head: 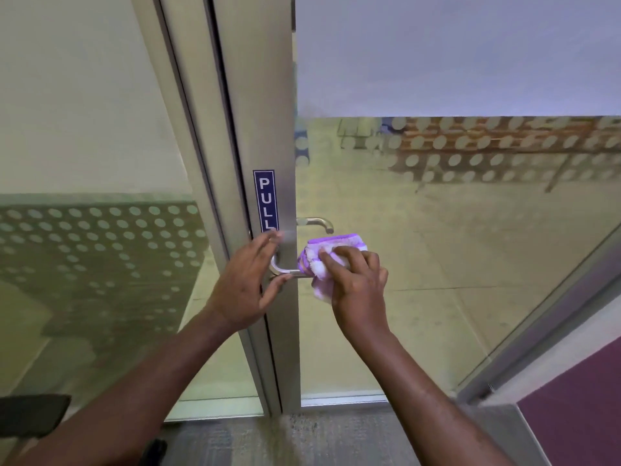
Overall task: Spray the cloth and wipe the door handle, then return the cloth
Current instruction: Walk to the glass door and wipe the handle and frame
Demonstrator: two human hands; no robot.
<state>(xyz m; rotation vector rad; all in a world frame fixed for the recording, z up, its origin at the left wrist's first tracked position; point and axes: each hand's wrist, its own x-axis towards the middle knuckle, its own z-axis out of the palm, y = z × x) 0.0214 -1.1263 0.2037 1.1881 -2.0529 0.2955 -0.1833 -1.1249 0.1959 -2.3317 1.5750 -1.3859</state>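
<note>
Your right hand [356, 284] is closed around the cloth [322, 260], a bunched purple and white one, and presses it onto the free end of the door handle [282, 269]. Your left hand [247, 280] is open with the fingers spread; its fingertips rest on the metal door stile [265, 112] just above the handle's base, and the thumb sits under the handle's bar, touching it. The handle is a silver lever mounted on that stile, and only the bend nearest the stile shows between your two hands. Just above the handle a blue PULL sign [266, 200] runs down the stile. Above and to the right of the handle, a second silver lever [317, 223] shows through the glass panel [470, 264].
</note>
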